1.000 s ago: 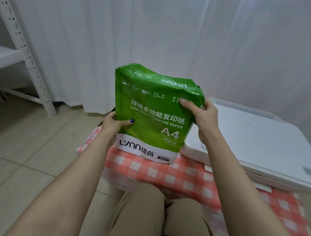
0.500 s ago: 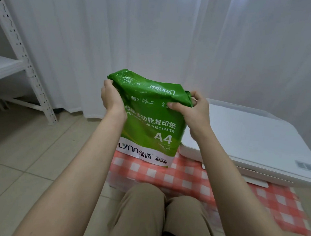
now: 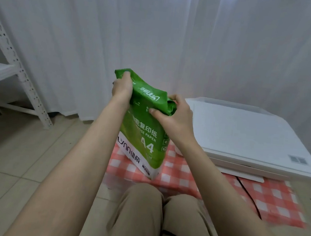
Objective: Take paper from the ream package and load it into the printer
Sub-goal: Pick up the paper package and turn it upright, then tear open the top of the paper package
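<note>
A green and white A4 ream package [image 3: 145,136] stands upright on a red-checked cloth [image 3: 183,179], turned edge-on toward me. My left hand [image 3: 122,87] grips the wrapper's top left corner. My right hand [image 3: 174,115] pinches the crumpled top right flap of the wrapper. The paper inside is hidden. A white printer [image 3: 248,134] with its lid down sits on the cloth just to the right of the package.
A white metal shelf rack [image 3: 12,77] stands at the far left on the tiled floor. White curtains [image 3: 159,32] hang behind everything. My knees in beige trousers [image 3: 152,216] are right below the package. A dark cable [image 3: 248,193] crosses the cloth.
My left hand went from the package's lower left side up to its top corner. The package has turned edge-on, and its top flap is now crumpled in my right hand.
</note>
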Available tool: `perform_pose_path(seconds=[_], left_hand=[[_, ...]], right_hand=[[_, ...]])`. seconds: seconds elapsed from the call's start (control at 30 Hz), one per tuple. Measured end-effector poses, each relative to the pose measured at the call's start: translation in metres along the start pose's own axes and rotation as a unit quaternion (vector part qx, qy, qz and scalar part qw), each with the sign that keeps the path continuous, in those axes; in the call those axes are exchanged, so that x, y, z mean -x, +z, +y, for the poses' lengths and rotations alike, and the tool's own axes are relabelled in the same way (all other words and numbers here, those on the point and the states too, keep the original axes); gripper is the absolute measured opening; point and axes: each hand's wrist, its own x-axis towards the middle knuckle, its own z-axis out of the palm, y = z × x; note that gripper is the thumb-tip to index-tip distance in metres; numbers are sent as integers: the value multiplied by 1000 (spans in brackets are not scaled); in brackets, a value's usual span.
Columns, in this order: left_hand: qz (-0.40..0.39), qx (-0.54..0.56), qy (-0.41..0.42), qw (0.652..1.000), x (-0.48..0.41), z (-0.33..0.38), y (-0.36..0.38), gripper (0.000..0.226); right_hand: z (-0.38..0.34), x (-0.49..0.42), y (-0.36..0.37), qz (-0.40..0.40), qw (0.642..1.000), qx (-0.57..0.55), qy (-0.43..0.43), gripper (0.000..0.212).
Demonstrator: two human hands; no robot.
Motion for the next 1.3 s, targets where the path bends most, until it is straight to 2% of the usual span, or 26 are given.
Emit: perform_pose_path(seconds=[0.07,0.13,0.2,0.27,0.33,0.47,0.53,0.63,0.67,0.73,0.8,0.9,1.0,1.1,1.2,1.3], left_hand=[[-34,-74,-3,997,13,3,0,97],[-62,-183,11,981,25,1,-1,112],[-51,-289,24,956,29,-1,0,118],[-36,-380,43,923,36,2,-2,117],[-25,-431,75,899,40,4,-3,104],[17,-413,144,899,44,4,-3,74],[14,-399,157,903,46,9,-2,62],[-13,-401,174,899,50,18,-4,21],[-28,-405,172,897,50,22,-5,18],[-58,-418,172,890,52,28,-7,21],[-86,-425,176,884,53,32,-8,26],[-114,-434,187,874,54,34,-7,41],[-138,-457,203,855,53,36,-6,64],[-169,-475,221,835,49,34,-8,71],[-198,-485,233,819,47,34,-11,71],[-211,-481,244,815,44,33,-12,70]], right_hand=[[-3,0,2,-19,1000,15,-14,37],[-1,2,-3,-79,997,-6,-6,31],[0,5,-11,-162,983,-84,19,21],[2,4,-16,-210,969,-118,46,34],[2,2,-18,-229,965,-109,59,43],[-7,-3,-19,-247,964,-82,50,18],[-13,-6,-22,-263,961,-73,47,22],[-18,-10,-29,-281,955,-78,46,30],[-20,-12,-31,-270,959,-70,42,29],[-21,-19,-35,-227,973,-27,12,28],[-22,-27,-37,-181,982,45,-35,40],[-26,-38,-40,-172,969,161,-79,73],[-26,-51,-39,-169,949,246,-103,86],[-23,-59,-41,-180,943,265,-85,80],[-18,-60,-44,-213,951,221,-49,63],[-11,-59,-41,-197,965,168,-40,49]])
